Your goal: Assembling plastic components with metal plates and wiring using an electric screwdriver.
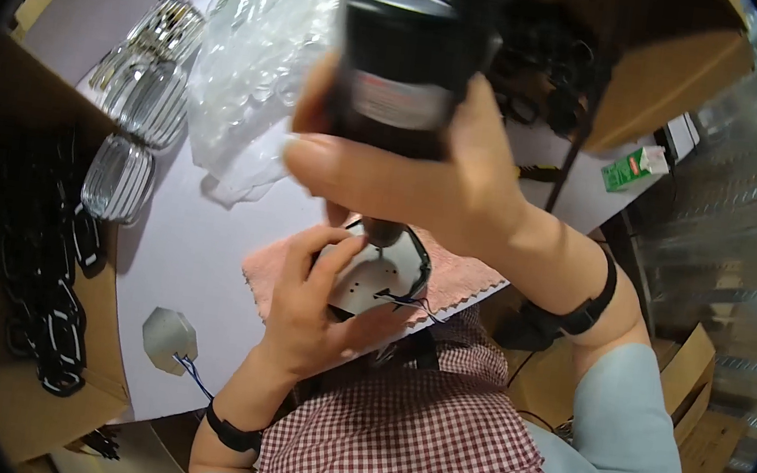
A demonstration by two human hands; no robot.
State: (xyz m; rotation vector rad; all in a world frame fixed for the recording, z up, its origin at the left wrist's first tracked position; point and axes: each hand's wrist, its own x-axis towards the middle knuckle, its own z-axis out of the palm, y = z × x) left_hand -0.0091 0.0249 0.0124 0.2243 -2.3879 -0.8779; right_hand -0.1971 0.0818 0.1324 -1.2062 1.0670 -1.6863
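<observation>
My right hand (404, 178) is closed around a black electric screwdriver (405, 60) held upright, close to the camera. Its tip points down onto a pale grey plate (371, 278) set in a black-rimmed housing, with dark blue wires (404, 299) coming off the near side. With thumb and fingers curved over its left and near edges, my left hand (309, 299) grips the housing. Beneath it lies a pink cloth (459, 275) at the table's front edge. The screwdriver's bit and any screw under it are too small to make out.
On the white table (203, 281), another grey plate (167, 340) with wires lies front left. Clear-and-silver rounded parts (140, 99) are stacked behind, beside plastic bags (257, 70). A cardboard box (111, 374) of black frames (66, 321) stands left; a green carton (630, 170) lies right.
</observation>
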